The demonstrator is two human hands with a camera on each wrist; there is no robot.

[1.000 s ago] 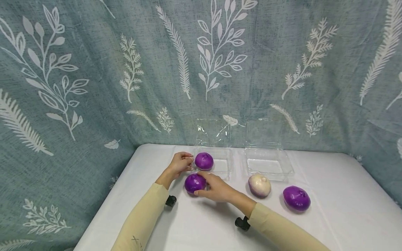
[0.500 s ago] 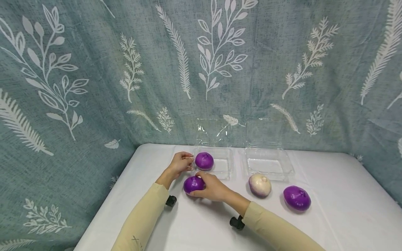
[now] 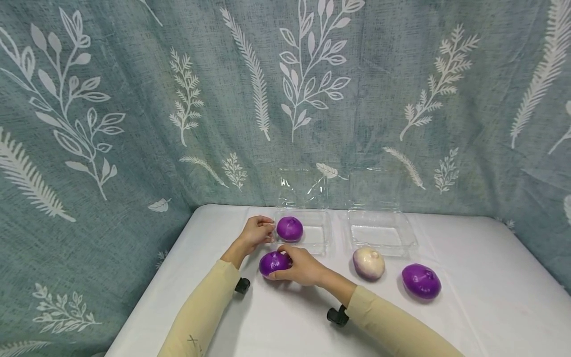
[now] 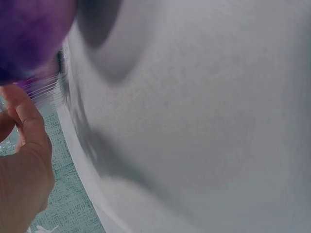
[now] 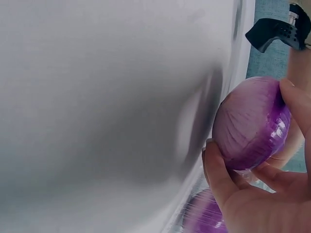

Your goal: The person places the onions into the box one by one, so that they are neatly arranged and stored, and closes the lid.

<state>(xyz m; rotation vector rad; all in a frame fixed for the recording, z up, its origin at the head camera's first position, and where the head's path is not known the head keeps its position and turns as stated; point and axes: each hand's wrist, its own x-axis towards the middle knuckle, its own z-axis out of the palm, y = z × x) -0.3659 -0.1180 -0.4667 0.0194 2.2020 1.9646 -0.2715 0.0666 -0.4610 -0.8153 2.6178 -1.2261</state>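
Observation:
My right hand (image 3: 304,267) grips a glossy purple onion (image 3: 273,264), thumb on the near side and fingers over the far side. The right wrist view shows the pale, streaked underside of this onion (image 5: 250,124), tilted up and raised over the table. My left hand (image 3: 257,232) pinches the left edge of a clear plastic clamshell container (image 3: 315,234), whose lid stands raised behind it. In that container's left half sits another purple onion (image 3: 290,229). In the left wrist view my left hand (image 4: 26,165) is partly cut off, with the held onion (image 4: 34,39) overhead.
A second clear clamshell (image 3: 378,232) stands open to the right with nothing inside. In front of it lie a whitish onion (image 3: 369,264) with a purple side and a purple onion (image 3: 421,282). A patterned curtain (image 3: 285,109) hangs behind the white table (image 3: 290,327).
My right hand has shifted slightly left and toward me with the onion, which has tilted a little. The left hand stays at the container's edge.

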